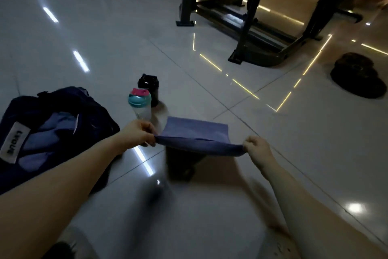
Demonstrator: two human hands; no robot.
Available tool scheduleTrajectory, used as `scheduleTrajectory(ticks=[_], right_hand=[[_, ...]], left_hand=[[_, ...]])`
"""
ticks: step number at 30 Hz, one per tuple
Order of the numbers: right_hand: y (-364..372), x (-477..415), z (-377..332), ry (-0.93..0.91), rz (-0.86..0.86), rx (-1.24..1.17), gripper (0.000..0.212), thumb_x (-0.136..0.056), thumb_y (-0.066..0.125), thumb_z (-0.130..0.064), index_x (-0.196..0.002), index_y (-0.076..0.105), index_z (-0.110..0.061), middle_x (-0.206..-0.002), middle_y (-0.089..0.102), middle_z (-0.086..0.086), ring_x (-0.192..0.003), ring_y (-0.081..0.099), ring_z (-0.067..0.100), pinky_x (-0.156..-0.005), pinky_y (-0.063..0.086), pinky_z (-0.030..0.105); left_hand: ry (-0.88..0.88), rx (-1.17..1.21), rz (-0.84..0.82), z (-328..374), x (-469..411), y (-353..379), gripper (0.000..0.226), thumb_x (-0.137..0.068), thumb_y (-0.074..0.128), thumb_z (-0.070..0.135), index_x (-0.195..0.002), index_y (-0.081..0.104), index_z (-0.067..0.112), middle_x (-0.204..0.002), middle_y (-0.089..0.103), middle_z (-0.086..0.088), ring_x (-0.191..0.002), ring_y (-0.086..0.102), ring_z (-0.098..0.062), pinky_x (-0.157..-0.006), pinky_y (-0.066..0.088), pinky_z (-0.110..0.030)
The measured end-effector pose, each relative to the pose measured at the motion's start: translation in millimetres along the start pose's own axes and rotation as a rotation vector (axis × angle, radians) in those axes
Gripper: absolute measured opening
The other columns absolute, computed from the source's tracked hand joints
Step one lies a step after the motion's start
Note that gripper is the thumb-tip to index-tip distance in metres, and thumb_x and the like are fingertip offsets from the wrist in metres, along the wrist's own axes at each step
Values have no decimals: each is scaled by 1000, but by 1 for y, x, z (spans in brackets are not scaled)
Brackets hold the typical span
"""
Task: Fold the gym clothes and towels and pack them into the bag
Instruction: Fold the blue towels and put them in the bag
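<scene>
Left hand pinching blue towel corner, right hand pinching opposite corner

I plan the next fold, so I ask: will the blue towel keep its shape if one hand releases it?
Probably not: the blue towel sags between the left hand and the right hand, so it looks floppy. It seems light, since pinches at its near edge hold it up. A released side would likely drop toward the tiled floor.

Two bottles, one towel, one bag
</scene>
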State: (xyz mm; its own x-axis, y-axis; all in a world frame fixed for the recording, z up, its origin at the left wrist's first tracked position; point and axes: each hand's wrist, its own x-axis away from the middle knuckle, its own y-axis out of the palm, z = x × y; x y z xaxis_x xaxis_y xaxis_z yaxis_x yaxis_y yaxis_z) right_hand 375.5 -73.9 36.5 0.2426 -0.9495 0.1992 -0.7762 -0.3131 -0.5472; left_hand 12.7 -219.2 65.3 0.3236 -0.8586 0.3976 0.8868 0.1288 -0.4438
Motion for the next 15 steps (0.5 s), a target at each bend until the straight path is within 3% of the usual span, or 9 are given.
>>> scheduleTrajectory(ticks=[4,8,11,15], right_hand=[[18,26,53,147,-250,191,23,-82,54,-1,-63,55,-14,-68,56,7,-70,53,23,-69,45,35],[21,39,72,288,-588,379,11,-82,59,-1,-76,63,-9,-79,64,9,-77,62,20,-65,53,28],[17,45,76,314,-750,460,9,-82,62,-7,-77,65,-14,-78,67,3,-79,60,19,-66,45,28],[15,50,77,422,-918,494,10,-88,62,-8,-85,66,-16,-87,72,3,-88,70,16,-80,50,34]], left_hand=[[-152,-243,-279,-43,9,25,15,-79,70,-4,-85,74,9,-79,75,-8,-70,68,-10,-58,47,-21],[-291,-513,-540,-71,20,44,20,-78,72,1,-82,75,19,-80,76,0,-72,71,-8,-59,45,-20],[-318,-585,-596,-85,26,55,20,-76,75,4,-80,77,24,-82,75,-2,-71,69,-7,-57,42,-19],[-379,-597,-662,-88,28,58,21,-80,75,2,-84,77,23,-84,75,-2,-74,70,-9,-58,46,-18]])
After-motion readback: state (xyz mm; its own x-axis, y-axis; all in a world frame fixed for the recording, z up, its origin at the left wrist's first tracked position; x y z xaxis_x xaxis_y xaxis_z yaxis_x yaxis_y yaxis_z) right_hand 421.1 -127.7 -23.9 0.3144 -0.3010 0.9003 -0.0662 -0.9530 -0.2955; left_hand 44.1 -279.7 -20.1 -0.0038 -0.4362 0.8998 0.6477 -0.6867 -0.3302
